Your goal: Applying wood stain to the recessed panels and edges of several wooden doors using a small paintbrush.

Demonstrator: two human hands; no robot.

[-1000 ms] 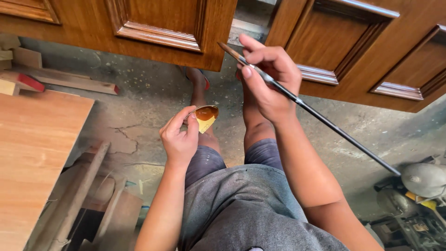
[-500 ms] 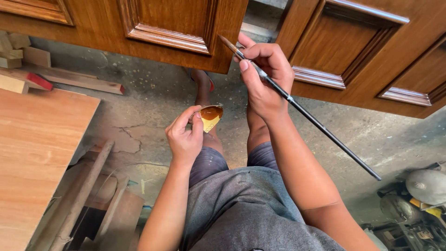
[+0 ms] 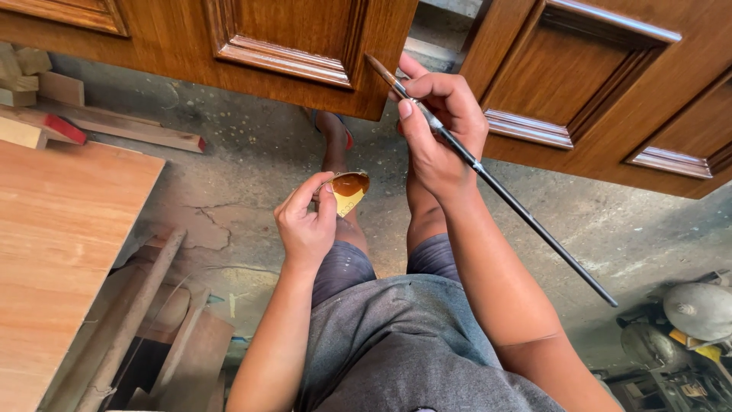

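while the right hand (image 3: 438, 133) pinches a long thin brush (image 3: 488, 175) near its tip at upper centre, bristles just beside the door panel (image 3: 290, 46) edge, the left hand (image 3: 305, 221) grips a small cup (image 3: 349, 187) of amber stain at mid-frame, hands apart. the cup looks tilted, so stain could spill on the legs below; a loaded tip might drip or smear the moulding.

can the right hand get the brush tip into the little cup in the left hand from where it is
Probably yes. The right hand holds the brush above the small cup pinched in the left hand. The cup's mouth looks uncovered, and nothing lies between them.
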